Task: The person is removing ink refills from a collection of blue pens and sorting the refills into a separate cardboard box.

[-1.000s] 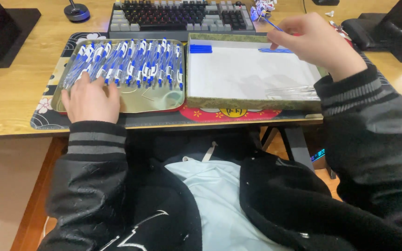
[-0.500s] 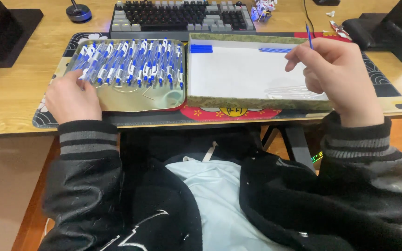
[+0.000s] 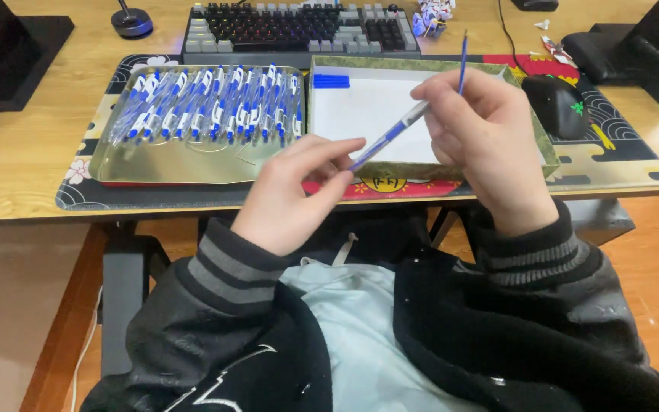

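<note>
My left hand (image 3: 299,194) pinches the lower end of a blue and clear pen barrel (image 3: 390,136) just in front of the desk edge. My right hand (image 3: 490,137) grips the barrel's upper end and also holds a thin blue refill (image 3: 462,61) that sticks up above its fingers. Behind my left hand lies a gold metal tray (image 3: 169,164) with several blue and white pens (image 3: 207,103) in a row. Behind both hands is an open box (image 3: 539,145) with a white lining and a small blue piece (image 3: 331,80) at its back left corner.
A keyboard (image 3: 299,27) stands behind the tray and box. A black mouse (image 3: 557,105) rests right of the box on a patterned desk mat (image 3: 612,152). A dark stand (image 3: 642,42) is at the far right, a round black base (image 3: 133,21) at the back left.
My left hand has left the pen tray with a pen barrel and moved right to the middle. My right hand came down with the thin refill and now meets the barrel.
</note>
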